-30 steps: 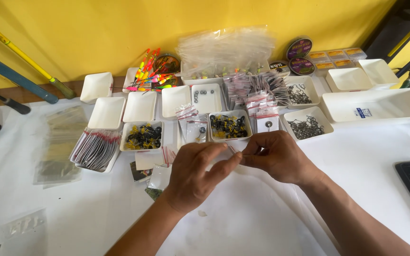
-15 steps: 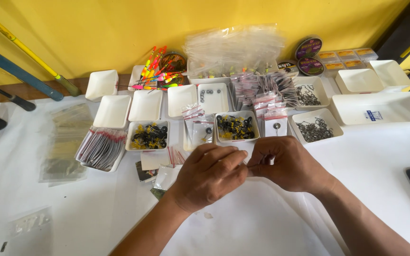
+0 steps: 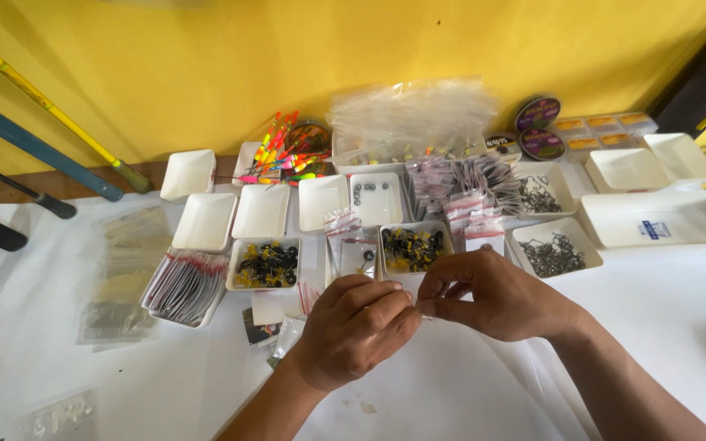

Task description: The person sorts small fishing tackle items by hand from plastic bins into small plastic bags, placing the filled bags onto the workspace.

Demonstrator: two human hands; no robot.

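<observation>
Your hands have bare white table (image 3: 467, 400) on the near side; crowded white trays (image 3: 263, 263) block the far side.

My head camera is looking down and forward over my own arms.

It is sitting close above my left hand (image 3: 353, 331) and right hand (image 3: 492, 298), facing the white cloth-covered table (image 3: 663, 327) and, farther off, the plain yellow painted wall (image 3: 206, 65); I am wearing the only view.
</observation>
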